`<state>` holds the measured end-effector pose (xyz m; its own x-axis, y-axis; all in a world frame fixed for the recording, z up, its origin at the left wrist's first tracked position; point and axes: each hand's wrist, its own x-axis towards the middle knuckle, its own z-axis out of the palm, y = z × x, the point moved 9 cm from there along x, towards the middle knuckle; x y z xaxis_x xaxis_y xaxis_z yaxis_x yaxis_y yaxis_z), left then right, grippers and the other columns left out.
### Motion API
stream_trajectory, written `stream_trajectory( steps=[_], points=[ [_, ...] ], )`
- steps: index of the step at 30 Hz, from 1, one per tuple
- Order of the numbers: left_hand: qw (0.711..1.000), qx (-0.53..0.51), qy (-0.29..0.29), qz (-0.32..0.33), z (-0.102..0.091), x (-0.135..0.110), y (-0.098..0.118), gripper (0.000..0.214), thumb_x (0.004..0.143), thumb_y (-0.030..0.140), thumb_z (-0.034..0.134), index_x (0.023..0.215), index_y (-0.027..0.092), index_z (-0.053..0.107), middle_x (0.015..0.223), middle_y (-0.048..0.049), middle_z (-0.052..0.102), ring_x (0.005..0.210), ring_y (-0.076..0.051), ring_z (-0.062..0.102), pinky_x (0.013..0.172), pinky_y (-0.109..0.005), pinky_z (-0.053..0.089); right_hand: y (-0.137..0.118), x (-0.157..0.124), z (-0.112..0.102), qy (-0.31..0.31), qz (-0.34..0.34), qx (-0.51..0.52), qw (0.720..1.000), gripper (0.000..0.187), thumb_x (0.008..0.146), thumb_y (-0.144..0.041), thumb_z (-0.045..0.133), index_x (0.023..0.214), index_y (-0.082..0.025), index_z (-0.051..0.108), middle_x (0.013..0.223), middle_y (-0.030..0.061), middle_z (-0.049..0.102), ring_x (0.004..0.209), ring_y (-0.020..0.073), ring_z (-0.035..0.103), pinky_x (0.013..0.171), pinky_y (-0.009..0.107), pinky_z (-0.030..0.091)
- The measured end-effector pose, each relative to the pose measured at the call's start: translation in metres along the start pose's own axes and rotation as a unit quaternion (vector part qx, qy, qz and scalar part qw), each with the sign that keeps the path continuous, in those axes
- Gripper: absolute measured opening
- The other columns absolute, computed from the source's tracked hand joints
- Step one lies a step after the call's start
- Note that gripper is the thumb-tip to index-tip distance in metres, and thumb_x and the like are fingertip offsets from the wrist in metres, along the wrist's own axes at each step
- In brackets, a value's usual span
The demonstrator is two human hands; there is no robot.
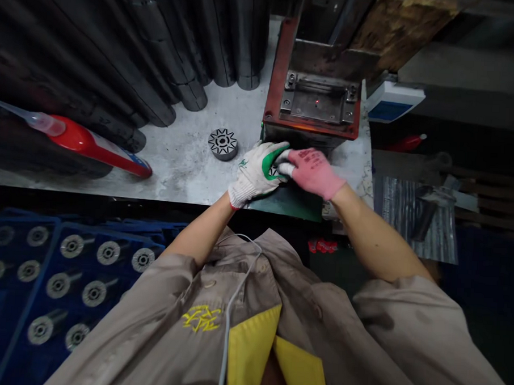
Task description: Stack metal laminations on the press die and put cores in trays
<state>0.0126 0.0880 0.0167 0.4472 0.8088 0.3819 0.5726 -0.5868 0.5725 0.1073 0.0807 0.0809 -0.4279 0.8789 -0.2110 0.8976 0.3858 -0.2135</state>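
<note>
My left hand, in a white glove with green fingers, is curled round a small dark slotted part on a green mat at the bench edge. My right hand, in a pink glove, meets it from the right with its fingertips on the same part. Most of that part is hidden by the gloves. A round slotted metal core lies loose on the grey bench, left of the hands. Just behind the hands stands a red-framed press fixture.
A red adhesive bottle with a clear nozzle lies at the bench's left. Dark metal tubes lean along the back. A blue tray with several rotors on shafts sits below left. A blue-white box is at right.
</note>
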Motion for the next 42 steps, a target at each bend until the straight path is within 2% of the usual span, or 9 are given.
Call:
stream_trajectory(
  steps=[4, 8, 12, 21, 26, 30, 34, 38, 42],
  points=[
    [1.000, -0.007, 0.008, 0.023, -0.001, -0.001, 0.001, 0.081, 0.096, 0.074, 0.058, 0.152, 0.015, 0.057, 0.148, -0.0160, 0.066, 0.135, -0.033, 0.063, 0.123, -0.052, 0.046, -0.010, 0.003, 0.009, -0.082, -0.027, -0.062, 0.994, 0.037, 0.109, -0.030, 0.048, 0.129, -0.014, 0.075, 0.129, 0.0153, 0.078, 0.123, 0.0306, 0.070, 0.105, 0.041, 0.049],
    [1.000, 0.003, 0.016, 0.023, -0.001, -0.003, 0.001, 0.096, 0.092, 0.090, 0.051, 0.150, 0.015, 0.060, 0.142, -0.0185, 0.067, 0.131, -0.036, 0.064, 0.120, -0.054, 0.048, 0.005, -0.002, -0.061, 0.055, 0.045, -0.068, 0.995, 0.044, 0.111, -0.041, 0.048, 0.144, -0.021, 0.069, 0.137, 0.0139, 0.074, 0.126, 0.0334, 0.067, 0.104, 0.048, 0.052],
    [0.999, 0.034, 0.035, -0.007, -0.002, -0.006, 0.003, 0.103, 0.090, 0.097, 0.041, 0.152, 0.017, 0.060, 0.142, -0.0187, 0.064, 0.134, -0.037, 0.060, 0.121, -0.055, 0.045, 0.029, 0.006, -0.098, 0.138, 0.152, -0.145, 0.968, 0.058, 0.105, -0.054, 0.062, 0.137, -0.005, 0.071, 0.144, 0.0287, 0.062, 0.133, 0.0435, 0.058, 0.105, 0.055, 0.050],
    [0.993, 0.062, 0.086, 0.055, 0.001, -0.008, 0.009, 0.066, 0.102, 0.079, 0.043, 0.127, 0.025, 0.073, 0.158, -0.0150, 0.054, 0.147, -0.037, 0.053, 0.125, -0.059, 0.041, 0.032, -0.006, -0.076, 0.139, 0.102, -0.087, 0.981, 0.046, 0.112, -0.046, 0.041, 0.130, -0.019, 0.074, 0.129, 0.0176, 0.072, 0.121, 0.0358, 0.065, 0.099, 0.050, 0.052],
    [0.990, 0.071, 0.117, -0.042, -0.002, -0.011, -0.007, 0.096, 0.083, 0.091, 0.065, 0.140, 0.014, 0.067, 0.150, -0.0234, 0.059, 0.141, -0.040, 0.058, 0.122, -0.055, 0.046, 0.025, -0.004, -0.009, 0.057, 0.032, -0.007, 0.998, 0.036, 0.108, -0.027, 0.046, 0.132, -0.017, 0.072, 0.137, 0.0143, 0.072, 0.124, 0.0287, 0.066, 0.107, 0.042, 0.049],
    [0.994, 0.065, 0.050, -0.068, 0.005, -0.007, -0.008, 0.095, 0.083, 0.082, 0.073, 0.149, 0.014, 0.061, 0.145, -0.0197, 0.064, 0.137, -0.037, 0.061, 0.120, -0.051, 0.050, 0.007, 0.007, 0.017, -0.013, -0.004, -0.041, 0.999, 0.028, 0.107, -0.020, 0.047, 0.113, -0.018, 0.075, 0.119, 0.0100, 0.078, 0.108, 0.0228, 0.070, 0.099, 0.039, 0.050],
    [0.997, 0.045, 0.021, -0.063, 0.004, -0.006, -0.007, 0.091, 0.084, 0.075, 0.077, 0.152, 0.018, 0.060, 0.146, -0.0167, 0.063, 0.136, -0.035, 0.061, 0.118, -0.048, 0.052, -0.004, 0.000, -0.019, -0.021, -0.026, -0.066, 0.997, 0.025, 0.106, -0.022, 0.053, 0.114, -0.018, 0.077, 0.118, 0.0093, 0.079, 0.111, 0.0240, 0.071, 0.098, 0.040, 0.053],
    [0.999, -0.004, 0.026, -0.020, -0.007, -0.008, 0.000, 0.090, 0.090, 0.083, 0.065, 0.155, 0.020, 0.059, 0.147, -0.0167, 0.062, 0.138, -0.034, 0.060, 0.119, -0.045, 0.050, 0.020, -0.004, -0.084, 0.124, 0.057, -0.072, 0.988, 0.043, 0.111, -0.041, 0.047, 0.141, -0.019, 0.068, 0.143, 0.0167, 0.068, 0.127, 0.0354, 0.063, 0.104, 0.051, 0.052],
    [1.000, -0.025, 0.016, 0.006, -0.015, -0.008, 0.008, 0.096, 0.094, 0.090, 0.048, 0.157, 0.017, 0.056, 0.150, -0.0173, 0.062, 0.142, -0.033, 0.057, 0.122, -0.045, 0.047, 0.040, 0.010, -0.097, 0.152, 0.138, -0.121, 0.971, 0.055, 0.106, -0.058, 0.056, 0.123, -0.010, 0.073, 0.144, 0.0267, 0.060, 0.130, 0.0412, 0.055, 0.108, 0.058, 0.047]
  ],
)
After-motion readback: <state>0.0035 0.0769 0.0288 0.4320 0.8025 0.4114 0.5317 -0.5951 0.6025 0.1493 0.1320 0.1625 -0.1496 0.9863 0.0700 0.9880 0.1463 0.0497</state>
